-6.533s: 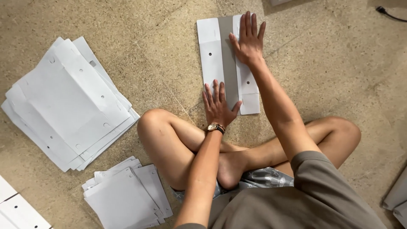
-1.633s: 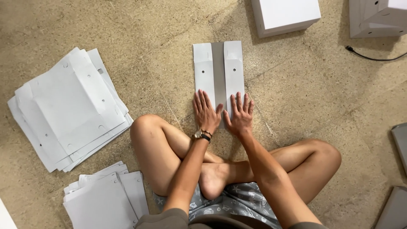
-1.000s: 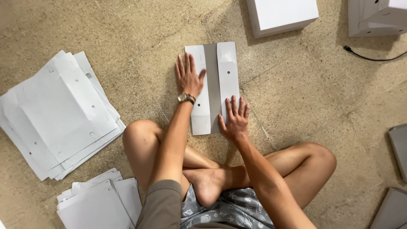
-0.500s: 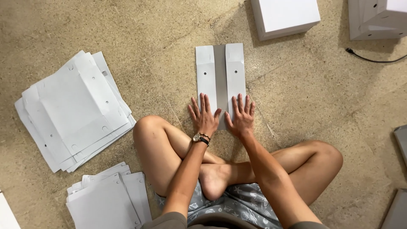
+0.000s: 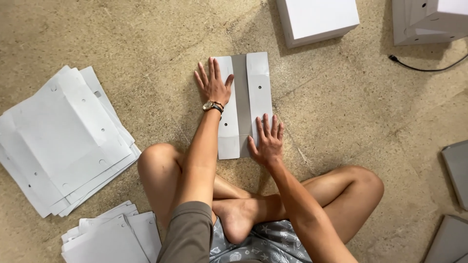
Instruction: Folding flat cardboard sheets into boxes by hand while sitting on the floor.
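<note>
Person sits cross-legged on the floor. Folded white card lies flat ahead, both side flaps turned in, grey strip down the middle. Left hand, watch on wrist, flat on the left flap near the top. Right hand flat on the right flap's lower end. Stack of flat card sheets to the left, second pile by the knee. White box beyond the card.

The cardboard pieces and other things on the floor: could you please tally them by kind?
Folded cardboard sheet under the hands: 1
Stacks of flat white cardboard sheets: 2
Assembled white boxes: 2
Grey panels at the right edge: 2
Black cable: 1
Total: 8
</note>
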